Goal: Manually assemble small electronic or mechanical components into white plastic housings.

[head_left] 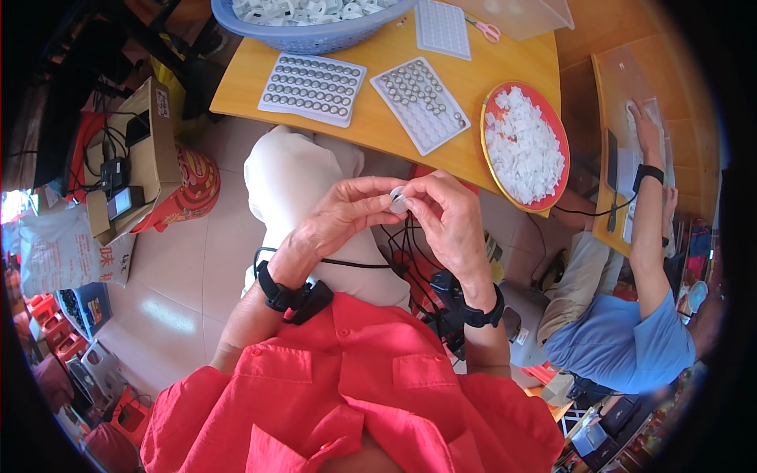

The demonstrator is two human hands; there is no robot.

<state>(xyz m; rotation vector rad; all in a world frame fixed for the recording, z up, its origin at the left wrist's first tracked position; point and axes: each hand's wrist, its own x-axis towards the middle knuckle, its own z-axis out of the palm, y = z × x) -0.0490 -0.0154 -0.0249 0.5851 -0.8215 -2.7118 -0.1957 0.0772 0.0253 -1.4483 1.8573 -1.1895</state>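
Over my lap, my left hand (352,206) and my right hand (449,217) meet, fingertips closed on a small round whitish-grey piece (398,200). Thumb and fingers of both hands pinch it, covering part of it, so I cannot make out its exact kind. Beyond them on the yellow table (347,142) lies a white tray (304,116) filled with rows of small round metallic pieces. Right of it, a second white tray (426,135) is partly filled with similar pieces. A red plate (546,101) of small white translucent pieces stands at the table's right edge.
A blue basket (315,37) of white plastic parts stands at the far edge, near another white tray (443,31) and pink-handled scissors (490,32). Black cables (406,260) hang below my hands. At right, a person in blue (623,339) works at another table.
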